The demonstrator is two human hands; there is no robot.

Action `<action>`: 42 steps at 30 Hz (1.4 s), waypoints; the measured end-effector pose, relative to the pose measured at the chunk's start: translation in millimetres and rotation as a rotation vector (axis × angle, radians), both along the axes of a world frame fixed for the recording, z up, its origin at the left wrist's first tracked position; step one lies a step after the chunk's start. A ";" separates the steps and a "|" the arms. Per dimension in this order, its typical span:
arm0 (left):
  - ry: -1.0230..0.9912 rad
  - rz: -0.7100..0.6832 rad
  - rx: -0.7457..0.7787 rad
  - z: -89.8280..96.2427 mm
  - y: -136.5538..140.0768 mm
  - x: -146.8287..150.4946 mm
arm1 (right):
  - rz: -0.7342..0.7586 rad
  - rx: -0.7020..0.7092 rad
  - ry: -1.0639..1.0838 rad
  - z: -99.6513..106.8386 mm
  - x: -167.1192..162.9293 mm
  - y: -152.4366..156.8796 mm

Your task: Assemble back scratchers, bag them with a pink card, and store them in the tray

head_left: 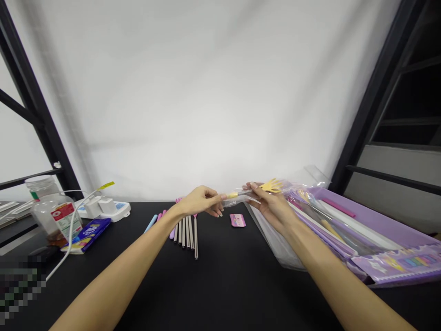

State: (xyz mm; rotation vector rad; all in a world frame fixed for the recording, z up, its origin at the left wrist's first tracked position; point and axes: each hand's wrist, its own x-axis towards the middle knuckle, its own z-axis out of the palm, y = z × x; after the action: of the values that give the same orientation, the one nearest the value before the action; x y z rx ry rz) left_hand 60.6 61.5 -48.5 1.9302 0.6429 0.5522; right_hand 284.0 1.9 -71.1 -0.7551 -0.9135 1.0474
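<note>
Grasped by the left hand (201, 201) at one end and the right hand (270, 207) near its yellow claw (272, 185), the back scratcher (233, 195) is above the black table (223, 285). Sliding its clear wrapper (232, 202) on or off seems the step; the next move probably calls for steady hold.

Yellow scratcher head (272, 185); purple box (381, 217); pink packet (237, 220); black table (234, 285).

No word or number can be read for certain. At right, colourful lettering on the near panel of the purple box (396, 266) is too blurred. At far left, the white lettering on the blue packet (93, 231) and the print on the red-and-white label (64, 213) by the clear jar (40, 195) are illegible, as is the pink card (237, 220) in the middle.
</note>
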 end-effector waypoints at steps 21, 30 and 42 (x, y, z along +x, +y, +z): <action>0.030 -0.073 0.126 -7.0 -4.0 4.3 | 0.075 0.032 -0.060 -4.1 3.4 1.2; 0.039 -0.176 0.305 -3.2 -6.2 -1.3 | -0.064 -0.048 -0.104 -5.2 15.6 5.3; -0.134 -0.100 0.524 -8.3 -18.7 23.1 | -0.037 -0.056 -0.107 -3.1 17.0 3.0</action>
State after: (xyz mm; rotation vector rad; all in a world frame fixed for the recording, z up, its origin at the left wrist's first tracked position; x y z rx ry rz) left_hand 83.7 42.8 -56.9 2.3696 0.3302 0.8389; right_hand 301.0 4.9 -74.3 -0.8791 -0.9611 1.0107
